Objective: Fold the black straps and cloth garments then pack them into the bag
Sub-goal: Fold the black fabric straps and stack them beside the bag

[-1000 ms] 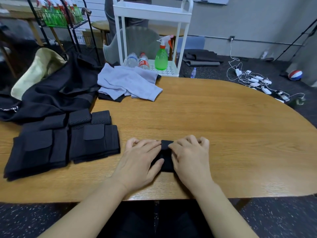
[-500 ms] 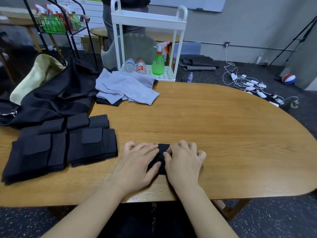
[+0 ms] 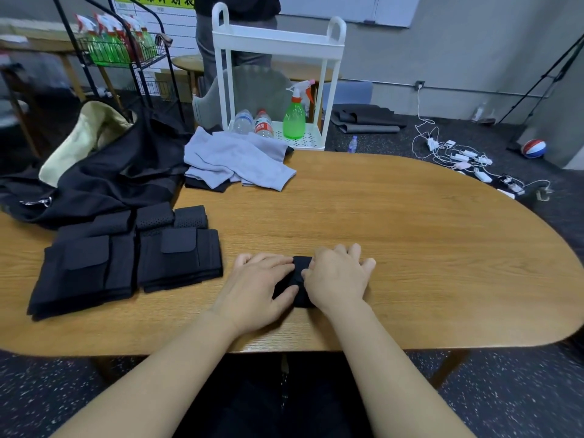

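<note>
Both my hands lie on a small folded black strap (image 3: 297, 279) at the near edge of the desk (image 3: 410, 248). My left hand (image 3: 256, 289) rests flat on its left part, fingers straight, thumb against the cloth. My right hand (image 3: 336, 276) presses its right part, fingers spread and lightly bent; I cannot tell whether they pinch it. Left of the strap sit two stacks (image 3: 126, 257) of folded black straps. Beyond those lie a black garment (image 3: 104, 175) and a grey cloth (image 3: 234, 162).
</note>
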The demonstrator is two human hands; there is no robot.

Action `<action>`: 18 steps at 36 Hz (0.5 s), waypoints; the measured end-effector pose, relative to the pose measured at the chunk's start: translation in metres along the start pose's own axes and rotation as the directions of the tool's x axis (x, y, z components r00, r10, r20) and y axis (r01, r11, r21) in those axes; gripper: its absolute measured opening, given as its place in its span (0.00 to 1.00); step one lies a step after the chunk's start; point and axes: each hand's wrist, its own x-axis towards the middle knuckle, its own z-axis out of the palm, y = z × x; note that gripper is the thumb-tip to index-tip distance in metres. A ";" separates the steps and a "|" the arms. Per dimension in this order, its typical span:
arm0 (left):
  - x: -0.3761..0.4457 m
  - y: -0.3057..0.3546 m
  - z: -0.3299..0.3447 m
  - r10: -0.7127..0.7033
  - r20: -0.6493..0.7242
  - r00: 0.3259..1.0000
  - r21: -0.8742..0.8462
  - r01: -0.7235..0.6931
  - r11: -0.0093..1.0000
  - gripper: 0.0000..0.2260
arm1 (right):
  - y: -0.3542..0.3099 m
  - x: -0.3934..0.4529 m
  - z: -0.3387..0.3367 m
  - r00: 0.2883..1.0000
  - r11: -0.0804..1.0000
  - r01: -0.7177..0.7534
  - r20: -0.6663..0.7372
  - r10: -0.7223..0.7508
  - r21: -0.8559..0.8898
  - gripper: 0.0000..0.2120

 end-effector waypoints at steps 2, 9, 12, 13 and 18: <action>0.006 0.002 -0.005 -0.071 0.060 0.996 -0.028 0.073 0.997 0.22 | 0.008 -0.002 0.000 1.000 0.997 -0.016 0.007 0.015 0.072 0.10; 0.022 0.011 -0.015 -0.336 0.144 0.931 -0.090 0.350 0.932 0.26 | 0.040 -0.013 0.000 0.979 0.950 -0.177 -0.051 0.196 0.258 0.24; 0.029 0.014 -0.017 -0.407 0.222 0.886 -0.076 0.432 0.899 0.27 | 0.051 -0.016 -0.002 0.967 0.948 -0.253 0.054 0.247 0.190 0.31; 0.031 0.015 -0.018 -0.419 0.248 0.874 -0.081 0.450 0.890 0.26 | 0.054 -0.017 -0.003 0.964 0.950 -0.264 0.086 0.252 0.168 0.32; 0.041 0.020 -0.023 -0.482 0.317 0.817 -0.140 0.543 0.828 0.24 | 0.056 -0.016 -0.005 0.965 0.963 -0.236 0.151 0.216 0.129 0.30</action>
